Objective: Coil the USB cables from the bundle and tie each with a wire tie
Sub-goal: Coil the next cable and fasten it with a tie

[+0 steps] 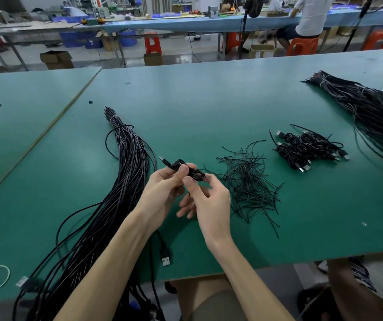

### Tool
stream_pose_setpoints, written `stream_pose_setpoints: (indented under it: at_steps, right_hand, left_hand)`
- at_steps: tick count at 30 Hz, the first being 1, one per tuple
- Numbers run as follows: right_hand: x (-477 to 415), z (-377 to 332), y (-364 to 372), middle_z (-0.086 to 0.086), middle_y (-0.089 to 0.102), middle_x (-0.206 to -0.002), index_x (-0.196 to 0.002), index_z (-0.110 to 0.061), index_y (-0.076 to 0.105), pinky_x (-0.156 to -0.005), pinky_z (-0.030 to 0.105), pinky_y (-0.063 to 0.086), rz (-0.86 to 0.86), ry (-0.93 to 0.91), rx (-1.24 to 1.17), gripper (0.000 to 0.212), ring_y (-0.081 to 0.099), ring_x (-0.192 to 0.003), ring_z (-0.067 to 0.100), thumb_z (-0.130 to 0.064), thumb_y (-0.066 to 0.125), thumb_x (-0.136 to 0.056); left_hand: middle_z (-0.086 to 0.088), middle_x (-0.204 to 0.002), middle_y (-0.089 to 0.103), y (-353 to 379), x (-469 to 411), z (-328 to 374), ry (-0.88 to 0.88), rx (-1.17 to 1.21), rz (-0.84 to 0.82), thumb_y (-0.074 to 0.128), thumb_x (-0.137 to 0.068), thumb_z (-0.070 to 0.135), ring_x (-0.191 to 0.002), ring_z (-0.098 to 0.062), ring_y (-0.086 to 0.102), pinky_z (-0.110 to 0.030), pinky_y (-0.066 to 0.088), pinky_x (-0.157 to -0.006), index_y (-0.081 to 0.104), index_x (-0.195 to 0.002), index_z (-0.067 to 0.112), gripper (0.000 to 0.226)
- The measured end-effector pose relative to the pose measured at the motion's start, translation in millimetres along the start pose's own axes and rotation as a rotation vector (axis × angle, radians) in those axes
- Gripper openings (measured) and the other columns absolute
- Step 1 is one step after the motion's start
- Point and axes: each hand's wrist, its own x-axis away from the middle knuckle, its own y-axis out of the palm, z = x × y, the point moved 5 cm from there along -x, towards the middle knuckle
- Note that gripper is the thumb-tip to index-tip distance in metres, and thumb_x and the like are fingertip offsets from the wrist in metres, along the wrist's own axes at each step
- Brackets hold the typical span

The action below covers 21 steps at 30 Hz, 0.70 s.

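Note:
I hold a small coiled black USB cable above the green table, its metal plug sticking out to the upper left. My left hand grips the coil from the left with the thumb on top. My right hand pinches the coil's right end, where a thin wire tie seems to sit, partly hidden by the fingers. The long bundle of black cables lies to the left and runs off the near edge. A loose pile of black wire ties lies just right of my hands.
A heap of coiled, tied cables rests at the right. A second long bundle lies at the far right. One loose USB plug lies near the table's front edge. A person sits at a far bench.

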Motion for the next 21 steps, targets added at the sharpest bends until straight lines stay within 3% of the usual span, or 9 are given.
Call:
stream_pose_setpoints:
  at_steps: [2, 4, 7, 9, 12, 16, 21]
  right_hand:
    - [1.2, -1.9, 0.5, 0.014, 0.069, -0.064, -0.101, -0.016, 0.066, -0.039, 0.027, 0.043, 0.000, -0.020, -0.003, 0.025, 0.066, -0.045, 0.034, -0.039, 0.073, -0.095]
    - [2.3, -3.7, 1.2, 0.014, 0.068, -0.064, -0.102, -0.017, 0.066, -0.040, 0.028, 0.044, 0.004, -0.024, 0.001, 0.024, 0.066, -0.045, 0.035, -0.039, 0.073, -0.095]
    - [2.7, -4.6, 0.2, 0.014, 0.069, -0.065, -0.124, -0.022, 0.059, -0.041, 0.029, 0.045, 0.038, -0.017, 0.011, 0.035, 0.065, -0.045, 0.033, -0.037, 0.073, -0.095]
    - [3.1, -5.1, -2.5, 0.014, 0.068, -0.064, -0.142, -0.031, 0.048, -0.040, 0.029, 0.046, 0.082, -0.034, 0.023, 0.053, 0.060, -0.041, 0.030, -0.033, 0.073, -0.096]
    - [4.0, -8.0, -4.6, 0.010, 0.067, -0.060, -0.153, -0.049, 0.035, -0.038, 0.029, 0.044, 0.112, -0.111, 0.093, 0.069, 0.048, -0.033, 0.024, -0.029, 0.071, -0.098]
    - [3.9, -8.7, -5.0, 0.006, 0.063, -0.055, -0.152, -0.057, 0.033, -0.037, 0.023, 0.042, 0.123, -0.197, 0.170, 0.069, 0.041, -0.031, 0.019, -0.027, 0.067, -0.100]
    - [5.8, -8.0, 0.1, 0.004, 0.060, -0.055, -0.151, -0.052, 0.040, -0.036, 0.021, 0.041, 0.096, -0.251, 0.266, 0.057, 0.040, -0.031, 0.015, -0.026, 0.060, -0.105]
  left_hand:
    - [-0.009, -0.074, 0.068, 2.2, 0.9, -1.1, -0.014, 0.052, -0.036, 0.068, -0.095, 0.031, -0.050, -0.018, 0.052, -0.033, 0.046, -0.043, 0.069, -0.112, 0.003, 0.033]
    - [-0.009, -0.074, 0.068, 1.5, -0.1, -1.0, -0.015, 0.049, -0.034, 0.070, -0.093, 0.032, -0.052, -0.017, 0.054, -0.027, 0.048, -0.045, 0.070, -0.109, 0.003, 0.033]
    - [-0.006, -0.072, 0.066, -2.4, -3.3, -0.9, -0.005, -0.033, 0.021, 0.080, -0.080, 0.042, -0.058, -0.016, 0.048, -0.028, 0.044, -0.061, 0.078, -0.098, 0.010, 0.036]
    - [-0.008, -0.077, 0.067, -3.6, -4.1, -1.7, -0.005, -0.088, 0.061, 0.083, -0.075, 0.046, -0.063, -0.017, 0.051, -0.036, 0.040, -0.072, 0.080, -0.094, 0.011, 0.040]
    - [-0.007, -0.074, 0.065, -5.1, -3.9, -3.3, -0.016, -0.129, 0.106, 0.084, -0.072, 0.050, -0.067, -0.019, 0.050, -0.039, 0.038, -0.075, 0.078, -0.091, 0.003, 0.051]
    - [-0.011, -0.069, 0.057, -4.8, -2.5, -2.9, -0.021, -0.126, 0.122, 0.083, -0.080, 0.045, -0.059, -0.025, 0.043, -0.043, 0.036, -0.070, 0.060, -0.098, -0.022, 0.073]
    - [-0.016, -0.066, 0.056, -1.2, 1.2, -1.4, -0.065, -0.141, 0.123, 0.081, -0.087, 0.040, -0.057, -0.028, 0.047, -0.054, 0.040, -0.081, 0.064, -0.088, -0.013, 0.056]
